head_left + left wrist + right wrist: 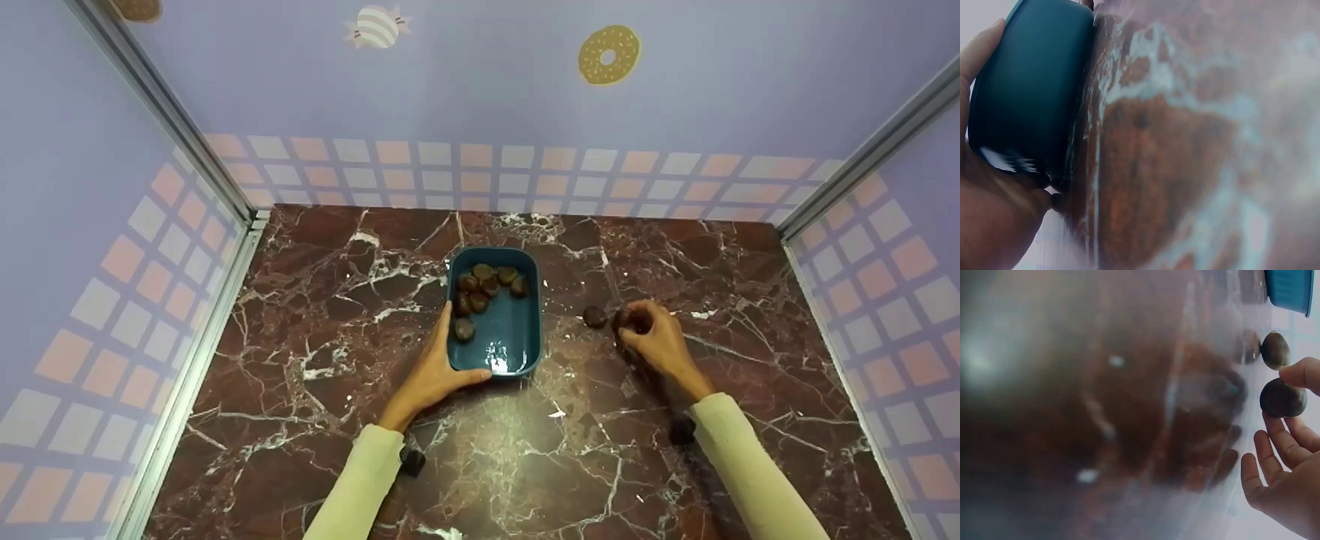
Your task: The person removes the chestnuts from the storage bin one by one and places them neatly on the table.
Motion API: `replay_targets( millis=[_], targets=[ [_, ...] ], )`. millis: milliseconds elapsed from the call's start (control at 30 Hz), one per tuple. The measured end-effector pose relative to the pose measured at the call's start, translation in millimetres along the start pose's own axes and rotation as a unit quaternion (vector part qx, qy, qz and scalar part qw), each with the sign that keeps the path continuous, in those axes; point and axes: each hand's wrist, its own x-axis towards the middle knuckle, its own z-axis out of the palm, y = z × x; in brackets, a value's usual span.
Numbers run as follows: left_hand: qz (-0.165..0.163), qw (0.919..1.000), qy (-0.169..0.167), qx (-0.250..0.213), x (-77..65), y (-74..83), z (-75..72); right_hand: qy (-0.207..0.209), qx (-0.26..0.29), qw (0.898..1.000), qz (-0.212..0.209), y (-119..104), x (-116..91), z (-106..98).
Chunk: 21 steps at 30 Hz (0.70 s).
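Left hand (436,373), spread, touches a round-cornered blue box (501,328) near the marbled surface (337,465)'s far edge; right hand (661,341) pinches a rounded chestnut (1282,399).

1. Head view: no text, label, brand, number or sign can be read.
2. Left wrist view: no readable lettering or figures (much of it is blurred).
3. Right wrist view: nothing legible here either.
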Motion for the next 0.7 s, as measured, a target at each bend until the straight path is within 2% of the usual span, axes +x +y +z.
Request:
replay_targets(
  millis=[267,700],
  targets=[
    [0.0,1.0,-0.001,0.002,-0.2,0.0,0.5,0.003,0.02,0.999,0.026,8,-8,-3],
    [-0.002,1.0,0.002,0.001,-0.4,-0.2,0.4,0.016,0.0,0.999,0.042,12,-16,-9]
  ],
)
